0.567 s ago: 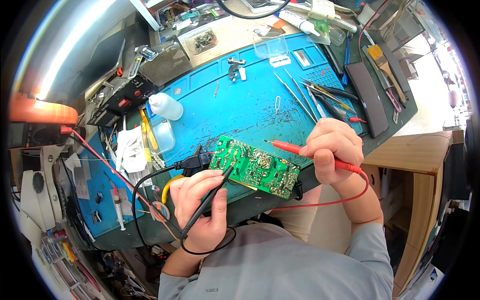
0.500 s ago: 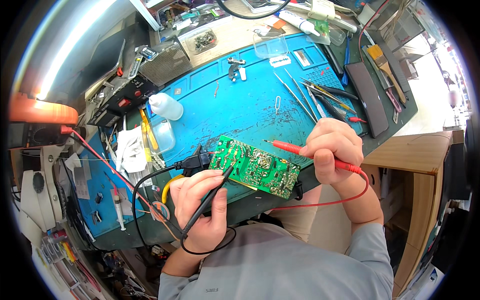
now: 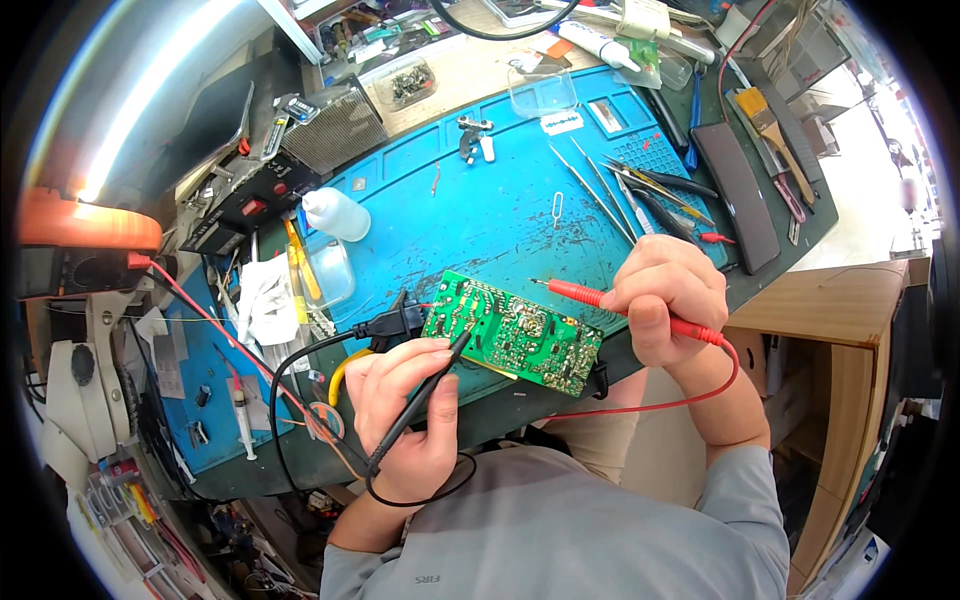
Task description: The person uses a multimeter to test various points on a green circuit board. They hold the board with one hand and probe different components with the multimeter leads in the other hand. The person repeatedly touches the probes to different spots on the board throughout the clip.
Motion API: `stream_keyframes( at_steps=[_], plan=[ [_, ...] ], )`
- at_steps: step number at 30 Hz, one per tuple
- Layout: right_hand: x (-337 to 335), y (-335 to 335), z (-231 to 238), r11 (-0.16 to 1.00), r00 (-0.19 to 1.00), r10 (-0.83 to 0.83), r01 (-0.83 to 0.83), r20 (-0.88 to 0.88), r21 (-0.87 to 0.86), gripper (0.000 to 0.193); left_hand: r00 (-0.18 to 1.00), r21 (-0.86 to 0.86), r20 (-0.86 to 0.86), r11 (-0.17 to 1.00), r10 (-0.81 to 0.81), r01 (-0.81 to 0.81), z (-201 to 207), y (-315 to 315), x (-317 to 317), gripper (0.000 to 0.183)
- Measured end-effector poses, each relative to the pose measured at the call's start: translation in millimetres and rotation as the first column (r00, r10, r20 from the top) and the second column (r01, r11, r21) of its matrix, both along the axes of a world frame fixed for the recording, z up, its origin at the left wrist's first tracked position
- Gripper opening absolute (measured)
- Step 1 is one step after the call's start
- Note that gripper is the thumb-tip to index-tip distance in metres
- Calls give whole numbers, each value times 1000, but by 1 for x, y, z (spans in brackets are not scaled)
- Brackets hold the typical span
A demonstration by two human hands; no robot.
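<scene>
A green circuit board (image 3: 545, 345), solder side up, lies tilted at the front edge of the blue work mat (image 3: 430, 230). My left hand (image 3: 410, 440) is closed around a black test probe (image 3: 425, 392), whose tip rests on or just over the board's left half; those fingers are also at the board's lower left edge. A red test probe (image 3: 690, 328) is gripped in my right hand (image 3: 668, 290). Its metal tip hovers near the board's upper edge and seems apart from it. Next to the board's left end sits a black power plug (image 3: 395, 322) with its cord.
An orange-cased multimeter (image 3: 90, 240) stands at the left, with leads running toward me. Tweezers (image 3: 592, 195) and pliers lie at the mat's right, near a dark phone (image 3: 738, 195). A white squeeze bottle (image 3: 336, 214) and a box-shaped device (image 3: 245, 210) are at the left.
</scene>
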State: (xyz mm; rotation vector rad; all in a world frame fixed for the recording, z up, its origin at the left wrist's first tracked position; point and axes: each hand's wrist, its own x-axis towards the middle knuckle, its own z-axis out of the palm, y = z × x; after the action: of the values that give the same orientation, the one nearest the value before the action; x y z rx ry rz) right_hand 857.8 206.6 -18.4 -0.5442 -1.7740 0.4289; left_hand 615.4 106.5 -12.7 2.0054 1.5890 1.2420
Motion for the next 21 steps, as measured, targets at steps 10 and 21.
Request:
stream_keyframes(
  at_steps=[10, 21],
  plan=[
    [0, 1, -1, 1000, 1000, -6, 6, 9, 7, 25, 1000, -31, -28, 1000, 3, -4, 2, -2, 1, 13],
    [3, 1, -1, 997, 997, -82, 82, -10, -11, 22, 1000, 43, 29, 999, -11, 10, -3, -4, -2, 15]
  ],
)
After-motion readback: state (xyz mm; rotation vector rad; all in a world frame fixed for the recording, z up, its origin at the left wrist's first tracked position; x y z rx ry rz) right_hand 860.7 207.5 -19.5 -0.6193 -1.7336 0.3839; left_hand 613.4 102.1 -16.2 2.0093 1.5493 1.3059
